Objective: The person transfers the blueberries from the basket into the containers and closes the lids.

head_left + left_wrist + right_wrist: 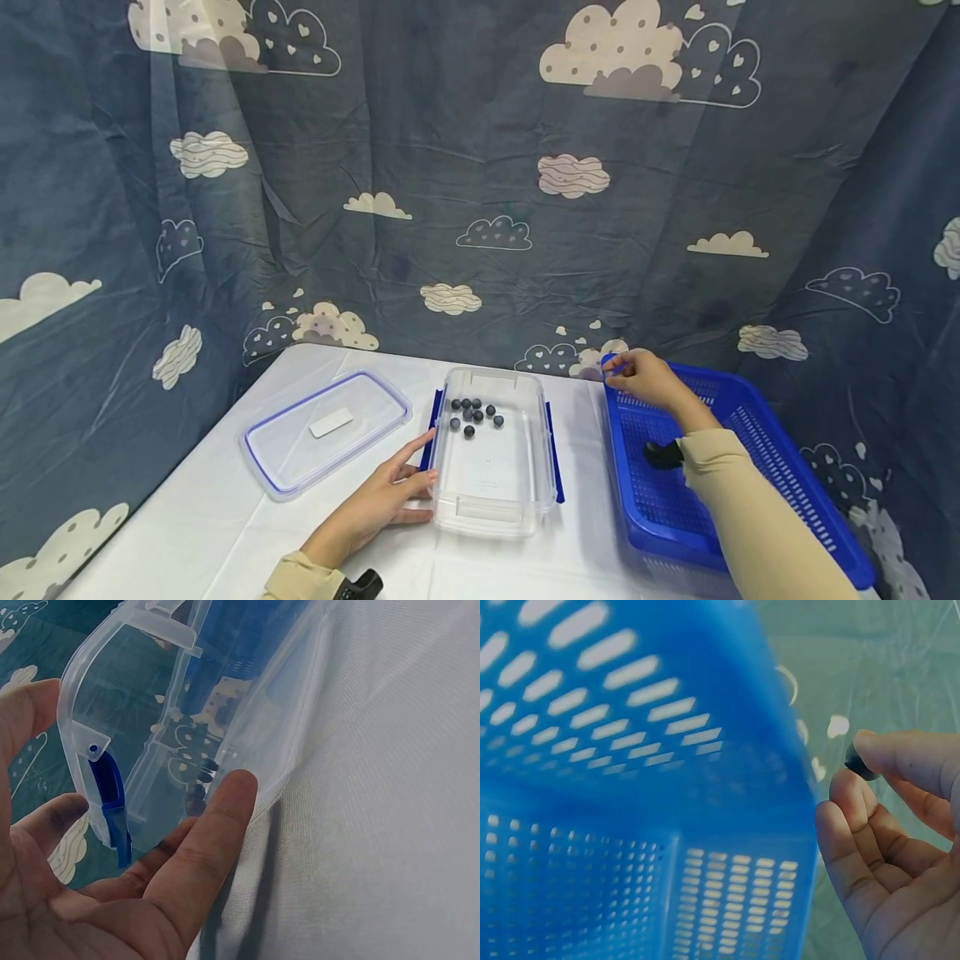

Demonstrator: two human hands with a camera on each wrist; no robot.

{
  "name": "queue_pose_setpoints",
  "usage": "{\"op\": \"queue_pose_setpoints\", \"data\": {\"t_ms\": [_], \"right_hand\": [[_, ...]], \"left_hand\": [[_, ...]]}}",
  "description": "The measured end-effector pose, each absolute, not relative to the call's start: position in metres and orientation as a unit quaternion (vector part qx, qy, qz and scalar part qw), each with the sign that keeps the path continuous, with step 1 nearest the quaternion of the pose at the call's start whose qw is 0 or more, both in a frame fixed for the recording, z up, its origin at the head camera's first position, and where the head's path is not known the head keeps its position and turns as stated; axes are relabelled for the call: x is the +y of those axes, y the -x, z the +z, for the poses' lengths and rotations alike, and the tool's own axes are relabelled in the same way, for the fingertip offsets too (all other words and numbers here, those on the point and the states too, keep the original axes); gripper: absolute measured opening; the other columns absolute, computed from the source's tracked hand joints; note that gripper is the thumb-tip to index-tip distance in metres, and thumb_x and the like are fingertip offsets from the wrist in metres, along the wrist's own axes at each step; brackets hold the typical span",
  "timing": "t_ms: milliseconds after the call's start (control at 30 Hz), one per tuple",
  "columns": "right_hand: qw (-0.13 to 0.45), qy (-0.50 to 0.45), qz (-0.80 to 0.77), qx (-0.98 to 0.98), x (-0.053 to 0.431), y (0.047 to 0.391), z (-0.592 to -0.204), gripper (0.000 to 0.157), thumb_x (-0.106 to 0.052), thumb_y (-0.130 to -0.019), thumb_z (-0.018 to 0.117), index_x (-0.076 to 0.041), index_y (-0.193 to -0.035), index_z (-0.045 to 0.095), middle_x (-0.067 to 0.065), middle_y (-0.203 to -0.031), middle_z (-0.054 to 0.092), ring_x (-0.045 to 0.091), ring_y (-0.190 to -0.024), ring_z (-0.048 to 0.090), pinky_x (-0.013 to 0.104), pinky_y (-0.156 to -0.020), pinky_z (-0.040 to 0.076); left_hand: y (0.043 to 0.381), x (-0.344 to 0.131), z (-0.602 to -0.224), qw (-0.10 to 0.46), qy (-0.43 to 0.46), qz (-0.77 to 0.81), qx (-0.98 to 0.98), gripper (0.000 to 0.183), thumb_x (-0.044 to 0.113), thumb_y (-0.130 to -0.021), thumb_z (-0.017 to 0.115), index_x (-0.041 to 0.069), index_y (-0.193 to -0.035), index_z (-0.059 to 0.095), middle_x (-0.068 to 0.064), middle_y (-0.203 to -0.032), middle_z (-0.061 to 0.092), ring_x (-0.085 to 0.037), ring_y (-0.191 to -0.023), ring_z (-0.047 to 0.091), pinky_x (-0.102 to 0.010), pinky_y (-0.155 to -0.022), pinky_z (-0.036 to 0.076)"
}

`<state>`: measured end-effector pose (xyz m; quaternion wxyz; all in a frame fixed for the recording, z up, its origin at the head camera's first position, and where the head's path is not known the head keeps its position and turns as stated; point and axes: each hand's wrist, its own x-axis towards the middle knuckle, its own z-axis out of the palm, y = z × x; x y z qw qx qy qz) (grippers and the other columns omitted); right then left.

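Observation:
Several blueberries (478, 416) lie at the far end of a clear plastic container (495, 475) with blue side clips. My left hand (386, 496) rests against the container's left side, its fingers spread and fairly straight; the left wrist view shows fingertips close to the wall and a blue clip (111, 802). Over the back left corner of a blue basket (626, 492), my right hand (641, 379) is raised. In the right wrist view a dark blueberry (861, 763) is pinched between its thumb and finger, beside the basket wall (727, 795).
A clear lid (330, 433) with a blue seal and a white label lies left of the container on the white-covered table (210, 517). Behind the table hangs a dark cloth (420, 150) printed with clouds. The basket fills the table's right side.

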<state>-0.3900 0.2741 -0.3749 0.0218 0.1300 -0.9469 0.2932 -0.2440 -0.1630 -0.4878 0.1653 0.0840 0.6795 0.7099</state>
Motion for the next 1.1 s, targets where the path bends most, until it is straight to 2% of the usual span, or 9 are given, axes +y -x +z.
{"op": "queue_pose_setpoints", "data": {"t_ms": [167,567,867,1100], "right_hand": [[0.027,-0.157,0.295,-0.942,0.262,0.389,-0.373,0.026,-0.009,-0.097,0.076,0.004,-0.119,0.073,0.006,-0.081,0.065,0.017,-0.074,0.057,0.024,-0.062,0.052],[0.002,-0.206,0.323,-0.924,0.227,0.382,-0.369,0.022,-0.003,-0.096,0.075,0.005,-0.116,0.074,0.011,-0.083,0.071,0.012,-0.074,0.056,0.023,-0.061,0.048],[-0.007,-0.219,0.325,-0.920,0.199,0.384,-0.374,0.020,-0.004,-0.097,0.074,0.004,-0.115,0.075,0.011,-0.081,0.068,0.013,-0.071,0.053,0.025,-0.061,0.046],[-0.034,-0.229,0.309,-0.923,0.174,0.384,-0.376,0.020,-0.007,-0.098,0.074,0.001,-0.116,0.076,0.004,-0.078,0.064,0.013,-0.070,0.050,0.024,-0.061,0.043]], "left_hand": [[0.244,-0.162,-0.489,0.167,-0.085,0.711,0.677,0.076,0.030,-0.108,0.067,0.031,-0.172,0.027,-0.022,-0.133,0.048,-0.023,-0.110,0.057,-0.046,-0.096,0.067],[0.243,-0.162,-0.491,0.171,-0.083,0.712,0.676,0.077,0.032,-0.107,0.068,0.031,-0.172,0.026,-0.021,-0.133,0.048,-0.023,-0.109,0.057,-0.046,-0.095,0.067],[0.243,-0.163,-0.490,0.166,-0.084,0.711,0.678,0.077,0.030,-0.108,0.067,0.031,-0.172,0.026,-0.022,-0.133,0.049,-0.023,-0.109,0.057,-0.045,-0.096,0.067],[0.245,-0.164,-0.487,0.165,-0.087,0.709,0.680,0.076,0.030,-0.108,0.068,0.031,-0.172,0.027,-0.021,-0.130,0.049,-0.022,-0.109,0.057,-0.045,-0.096,0.067]]}}
